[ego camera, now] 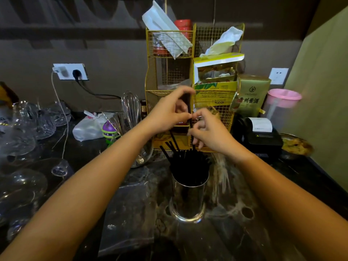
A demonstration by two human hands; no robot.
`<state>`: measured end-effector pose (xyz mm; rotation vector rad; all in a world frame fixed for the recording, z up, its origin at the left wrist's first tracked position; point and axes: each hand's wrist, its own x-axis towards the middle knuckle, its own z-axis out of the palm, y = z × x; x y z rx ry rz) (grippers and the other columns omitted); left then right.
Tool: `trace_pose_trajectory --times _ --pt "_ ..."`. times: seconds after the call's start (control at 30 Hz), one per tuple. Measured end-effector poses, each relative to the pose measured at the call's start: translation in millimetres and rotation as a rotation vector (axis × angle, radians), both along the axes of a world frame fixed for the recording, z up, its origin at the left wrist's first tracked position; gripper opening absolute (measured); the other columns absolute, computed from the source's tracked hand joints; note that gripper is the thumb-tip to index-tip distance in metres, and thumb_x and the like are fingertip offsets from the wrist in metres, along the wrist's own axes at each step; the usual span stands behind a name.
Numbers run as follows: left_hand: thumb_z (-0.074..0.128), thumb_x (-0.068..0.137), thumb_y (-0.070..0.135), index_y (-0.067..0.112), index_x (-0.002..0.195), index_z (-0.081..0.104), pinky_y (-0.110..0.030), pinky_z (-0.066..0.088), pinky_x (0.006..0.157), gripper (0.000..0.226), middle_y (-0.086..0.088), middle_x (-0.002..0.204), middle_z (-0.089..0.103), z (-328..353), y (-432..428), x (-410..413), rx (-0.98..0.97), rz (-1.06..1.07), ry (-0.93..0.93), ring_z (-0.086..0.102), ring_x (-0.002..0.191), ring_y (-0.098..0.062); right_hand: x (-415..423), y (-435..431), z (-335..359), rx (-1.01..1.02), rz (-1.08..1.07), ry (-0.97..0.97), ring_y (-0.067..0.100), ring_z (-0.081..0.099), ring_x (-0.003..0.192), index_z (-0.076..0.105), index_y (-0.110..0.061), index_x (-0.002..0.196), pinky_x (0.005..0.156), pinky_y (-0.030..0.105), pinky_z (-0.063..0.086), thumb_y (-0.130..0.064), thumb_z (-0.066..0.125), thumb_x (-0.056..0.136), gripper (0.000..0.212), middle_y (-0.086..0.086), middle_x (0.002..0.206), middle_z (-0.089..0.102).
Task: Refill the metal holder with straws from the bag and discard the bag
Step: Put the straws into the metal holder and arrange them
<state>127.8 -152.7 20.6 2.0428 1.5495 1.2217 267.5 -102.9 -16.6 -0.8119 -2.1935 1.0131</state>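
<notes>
Both grips, left hand [169,110] and right hand [209,129], pinch one thin black straw [188,110] upright above the holder [188,196]. We see shiny cylindrical steel, packed with black straws, on the dark counter [235,232].

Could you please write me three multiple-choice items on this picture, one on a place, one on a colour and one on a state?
1. Where does the metal holder stand?
A. On the dark counter, in front of the gold wire rack
B. On the rack's top shelf
C. Beside the wall socket

2. What colour are the straws in the holder?
A. White
B. Black
C. Red

3. What are the two hands doing?
A. Resting flat on the counter
B. Lifting the holder
C. Pinching black straws above the holder

Answers:
1 A: the holder sits on the counter before the rack.
2 B: the bundle is black.
3 C: the left hand and right hand grip straws over the holder.
</notes>
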Motion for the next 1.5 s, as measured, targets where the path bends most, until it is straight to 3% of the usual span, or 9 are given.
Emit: trace_pose_trajectory --times 0.17,0.37,0.57,0.77,0.9,1.13,1.3,1.37,1.5 --pt "0.064 0.079 0.007 0.012 0.107 0.063 -0.022 0.046 0.076 0.028 -0.008 0.09 0.065 -6.5 6.1 2.6 -0.037 0.022 0.164 0.058 0.081 -0.015 -0.5 5.7 -22.5 -0.016 0.014 -0.115 0.013 0.061 0.056 0.04 -0.025 0.072 0.043 0.016 0.051 -0.002 0.058 0.085 0.031 0.003 0.065 0.054" --pt "0.065 0.079 0.01 0.008 0.104 0.067 -0.002 0.039 0.065 0.026 -0.002 0.09 0.068 -16.9 8.7 2.7 -0.294 -0.063 0.403 0.057 0.072 -0.003 0.6 10.3 -33.6 -0.028 0.049 -0.409 0.01 0.056 0.05 0.053 -0.017 0.063 0.04 0.009 0.044 -0.01 0.064 0.082 0.023 0.0 0.06 0.058" --pt "0.065 0.079 0.009 0.009 0.105 0.066 -0.012 0.044 0.065 0.026 -0.016 0.093 0.073 -18.8 15.9 3.9 -0.378 -0.102 0.482 0.061 0.074 -0.015 1.6 21.2 -21.8 0.003 0.12 -0.578 0.015 0.06 0.066 0.068 0.0 0.094 0.048 0.009 0.047 0.0 0.064 0.078 0.016 0.004 0.079 0.063" --pt "0.068 0.076 0.011 0.012 0.114 0.06 -0.007 0.043 0.071 0.04 -0.001 0.09 0.067 -11.7 8.9 -9.8 -0.368 -0.106 0.345 0.059 0.072 0.004 4.1 29.6 -2.4 -0.059 0.18 -0.52 0.021 0.06 0.084 0.058 0.0 0.11 0.061 0.017 0.051 0.005 0.063 0.078 0.033 0.002 0.084 0.061" --pt "0.069 0.075 0.013 0.015 0.119 0.055 -0.023 0.045 0.082 0.047 0.001 0.103 0.059 -8.8 -4.7 -33.7 -0.312 -0.007 0.24 0.056 0.092 -0.013 -2.1 30.4 12.1 -0.044 0.213 -0.51 0.013 0.058 0.079 0.054 -0.011 0.117 0.07 0.02 0.046 0.0 0.065 0.077 0.043 -0.005 0.085 0.059" --pt "0.074 0.07 0.015 0.014 0.128 0.043 -0.024 0.045 0.073 0.066 0.002 0.088 0.056 -50.7 -18.8 -67.1 -0.553 0.099 0.149 0.056 0.078 -0.013 -37.6 21.8 9.0 0.045 0.309 -0.593 0.012 0.056 0.074 0.051 -0.012 0.12 0.066 0.023 0.042 -0.017 0.073 0.074 0.051 -0.001 0.093 0.058" --pt "0.066 0.079 0.019 0.013 0.103 0.055 -0.013 0.041 0.046 0.027 0.002 0.059 0.061 -77.6 -16.8 -54.0 -0.53 0.078 0.054 0.055 0.04 0.0 -53.6 21.2 -17.2 0.039 0.342 -0.657 0.026 0.062 0.078 0.058 0.005 0.094 0.056 0.025 0.051 -0.016 0.074 0.073 0.034 0.012 0.088 0.057" --pt "0.064 0.081 0.017 0.018 0.081 0.055 -0.02 0.041 0.047 0.009 0.006 0.045 0.061 -81.1 -13.7 -49.4 -0.482 0.079 -0.01 0.055 0.039 -0.001 -53.8 21.3 -26.4 -0.025 0.34 -0.603 0.015 0.061 0.064 0.059 -0.002 0.079 0.048 0.015 0.05 -0.009 0.072 0.074 0.015 0.007 0.077 0.057" --pt "0.067 0.077 0.01 0.018 0.072 0.053 -0.031 0.039 0.056 0.016 0.003 0.042 0.061 -83.3 -6.8 -46.3 -0.413 0.1 -0.135 0.055 0.044 -0.012 -50.0 21.4 -31.5 -0.061 0.284 -0.488 -0.003 0.055 0.04 0.05 -0.018 0.058 0.042 0.009 0.043 -0.006 0.069 0.077 0.029 -0.001 0.058 0.054"
